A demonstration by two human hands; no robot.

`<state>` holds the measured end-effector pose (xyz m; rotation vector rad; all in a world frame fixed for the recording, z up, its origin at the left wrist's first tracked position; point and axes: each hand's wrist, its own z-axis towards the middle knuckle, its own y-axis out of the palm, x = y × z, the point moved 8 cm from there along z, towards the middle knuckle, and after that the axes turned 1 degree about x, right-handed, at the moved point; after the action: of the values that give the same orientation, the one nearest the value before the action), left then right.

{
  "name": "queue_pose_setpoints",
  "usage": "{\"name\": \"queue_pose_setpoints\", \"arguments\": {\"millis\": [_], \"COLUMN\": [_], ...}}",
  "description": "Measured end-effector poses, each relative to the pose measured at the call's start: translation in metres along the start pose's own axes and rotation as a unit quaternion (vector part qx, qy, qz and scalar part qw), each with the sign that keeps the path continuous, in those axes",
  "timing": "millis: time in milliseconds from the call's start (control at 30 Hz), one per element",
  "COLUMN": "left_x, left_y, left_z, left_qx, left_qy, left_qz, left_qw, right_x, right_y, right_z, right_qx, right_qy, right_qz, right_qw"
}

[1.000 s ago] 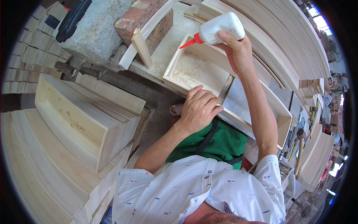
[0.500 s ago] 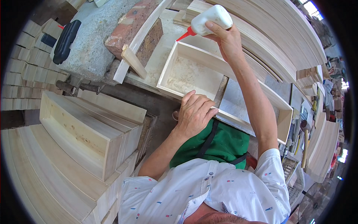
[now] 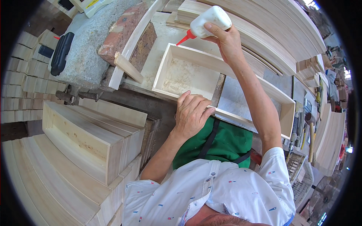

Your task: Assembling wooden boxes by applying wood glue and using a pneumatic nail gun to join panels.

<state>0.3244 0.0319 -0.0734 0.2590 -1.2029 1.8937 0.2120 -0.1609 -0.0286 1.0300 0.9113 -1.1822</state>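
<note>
A long rectangular wooden frame [image 3: 160, 77] with no bottom lies across the bench in front of me. Above its far left corner, my right hand [image 3: 225, 37] grips a white squeeze bottle [image 3: 205, 24] that looks like a glue bottle. The bottle is tilted, and its red nozzle [image 3: 186, 37] points down to the left, its tip at the top edge of the far side. My left hand [image 3: 191, 113] is closed over the near side of the wooden frame, fingers over the rail. Whether glue is coming out is too small to tell.
Long boards [image 3: 260, 30] are stacked beyond the wooden frame. A brick [image 3: 122, 32] and a rough stone block [image 3: 88, 45] stand at the left, with a black-handled tool [image 3: 62, 54]. Finished wooden boxes [image 3: 81, 139] are piled at lower left. A mallet [image 3: 310, 130] lies at the right.
The nozzle tip has shifted slightly right from the frame's far left corner along the far edge. My left hand keeps its place on the near side. The whole view has shifted a little.
</note>
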Motion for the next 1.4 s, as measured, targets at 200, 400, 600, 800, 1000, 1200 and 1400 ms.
{"name": "queue_pose_setpoints", "arguments": {"millis": [200,400,600,800,1000,1200,1400], "left_x": [0.002,0.003,0.003,0.004,0.004,0.005,0.008], "left_y": [0.000,-0.001,0.000,0.001,0.002,0.003,0.003], "left_z": [0.000,0.001,0.000,-0.001,0.000,0.001,0.002], "left_qx": [0.000,0.007,0.009,0.010,0.006,-0.001,-0.010], "left_qy": [0.002,0.006,0.008,0.014,0.019,0.020,0.019], "left_qz": [-0.001,0.007,0.016,0.031,0.035,0.040,0.044], "left_qw": [1.000,1.000,1.000,0.999,0.999,0.999,0.999], "right_x": [-0.006,-0.016,-0.029,-0.041,-0.051,-0.059,-0.072], "right_y": [-0.023,-0.047,-0.074,-0.100,-0.124,-0.148,-0.177], "right_z": [-0.010,-0.026,-0.042,-0.057,-0.072,-0.086,-0.105], "right_qx": [0.009,0.033,0.051,0.067,0.069,0.094,0.119], "right_qy": [0.005,0.010,0.008,0.006,-0.002,-0.013,-0.008], "right_qz": [-0.012,-0.028,-0.059,-0.079,-0.110,-0.115,-0.132], "right_qw": [1.000,0.999,0.997,0.995,0.991,0.989,0.984]}}
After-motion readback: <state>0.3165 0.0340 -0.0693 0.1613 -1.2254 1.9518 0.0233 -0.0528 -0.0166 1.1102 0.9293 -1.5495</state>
